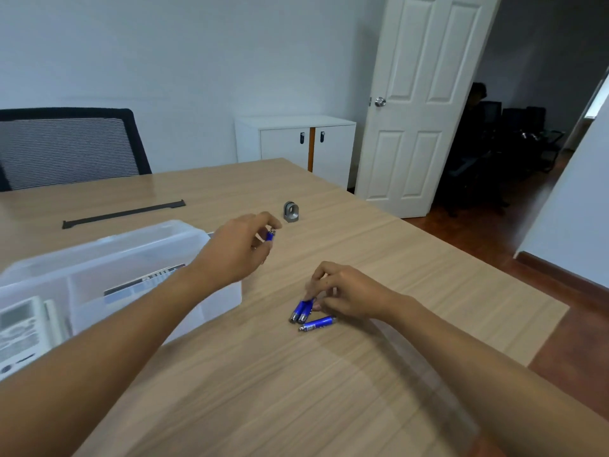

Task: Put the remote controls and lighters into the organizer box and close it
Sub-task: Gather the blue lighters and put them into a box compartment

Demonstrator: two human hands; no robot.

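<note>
Four blue lighters — one pinched in the left hand [237, 249], two gripped by the right hand [346, 291], one loose [318, 323].

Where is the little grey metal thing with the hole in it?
The grey metal piece stands on the wooden table, just beyond the left hand, toward the white door.

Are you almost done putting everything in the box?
Partway. Remote controls already lie in the open organizer box. The left hand holds one blue lighter; the right hand is pinching two lighters, and one more lighter lies on the table. Closing the box comes last.
</note>
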